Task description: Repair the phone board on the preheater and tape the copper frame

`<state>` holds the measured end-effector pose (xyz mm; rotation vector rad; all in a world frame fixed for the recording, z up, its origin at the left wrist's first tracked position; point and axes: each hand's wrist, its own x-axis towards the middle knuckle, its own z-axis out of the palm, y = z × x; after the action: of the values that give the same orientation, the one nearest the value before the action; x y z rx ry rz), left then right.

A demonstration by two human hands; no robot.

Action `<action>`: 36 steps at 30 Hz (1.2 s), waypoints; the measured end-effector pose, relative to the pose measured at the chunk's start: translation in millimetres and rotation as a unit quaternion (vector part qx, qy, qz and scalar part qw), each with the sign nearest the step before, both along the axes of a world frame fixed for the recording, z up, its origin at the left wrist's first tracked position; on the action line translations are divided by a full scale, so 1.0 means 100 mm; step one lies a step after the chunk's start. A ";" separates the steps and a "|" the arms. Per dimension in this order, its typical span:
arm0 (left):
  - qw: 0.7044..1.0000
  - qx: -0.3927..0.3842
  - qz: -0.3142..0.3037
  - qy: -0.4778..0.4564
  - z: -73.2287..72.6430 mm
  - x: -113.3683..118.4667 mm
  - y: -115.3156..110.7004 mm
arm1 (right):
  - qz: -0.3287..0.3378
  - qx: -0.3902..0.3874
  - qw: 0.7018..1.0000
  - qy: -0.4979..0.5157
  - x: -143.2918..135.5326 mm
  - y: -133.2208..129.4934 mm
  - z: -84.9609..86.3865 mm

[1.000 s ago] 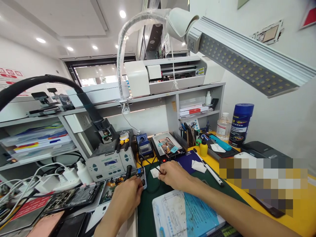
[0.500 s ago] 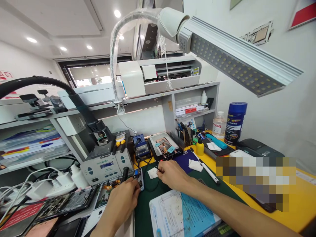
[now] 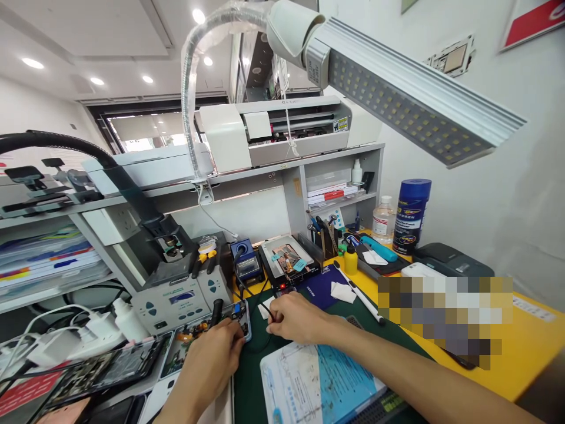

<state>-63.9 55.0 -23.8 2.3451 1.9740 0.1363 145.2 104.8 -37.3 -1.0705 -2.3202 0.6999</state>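
Note:
My left hand (image 3: 212, 356) rests at the edge of a parts tray (image 3: 248, 330) full of small electronic pieces. Its fingers are curled together, and what they hold, if anything, is hidden. Just beyond them a black tool handle (image 3: 216, 311) sticks up from the tray. Over the green mat (image 3: 249, 383), the fingers of my right hand (image 3: 298, 318) are pinched on a thin black cord (image 3: 253, 294), which runs toward a blue soldering station (image 3: 247, 265). Beside these fingertips lies a white wipe (image 3: 265, 307). A blue-and-white plastic case (image 3: 318, 383) lies under my right forearm.
Behind my hands stand a grey rework station (image 3: 180, 306) and a black heating plate (image 3: 293, 265) bearing a phone part. A lamp (image 3: 410, 88) hangs overhead. To the right are a white pen-like tool (image 3: 359, 294), a yellow bottle (image 3: 351, 260) and a spray can (image 3: 411, 215). Opened phones (image 3: 106, 368) lie left.
My right hand has come slightly down and nearer to me. My left hand stays by the parts tray. The whole view has shifted a little.

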 end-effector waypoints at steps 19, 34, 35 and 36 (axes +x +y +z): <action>1.000 0.011 -0.005 -0.025 -0.03 -0.03 -0.01 | 0.051 -0.131 0.989 0.046 0.07 -0.04 0.10; 0.997 -0.003 -0.001 -0.079 0.01 -0.05 -0.01 | 0.081 -0.107 0.989 0.055 0.03 -0.01 0.08; 0.996 -0.002 0.001 -0.089 0.03 -0.07 -0.01 | 0.087 -0.101 0.990 0.055 0.03 -0.01 0.09; 0.995 0.002 0.004 -0.099 0.06 -0.10 -0.01 | 0.089 -0.094 0.990 0.053 0.04 -0.02 0.10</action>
<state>-73.7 53.8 -18.1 2.2284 1.8910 0.3576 148.8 102.9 -27.2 -0.8854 -2.3117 1.0372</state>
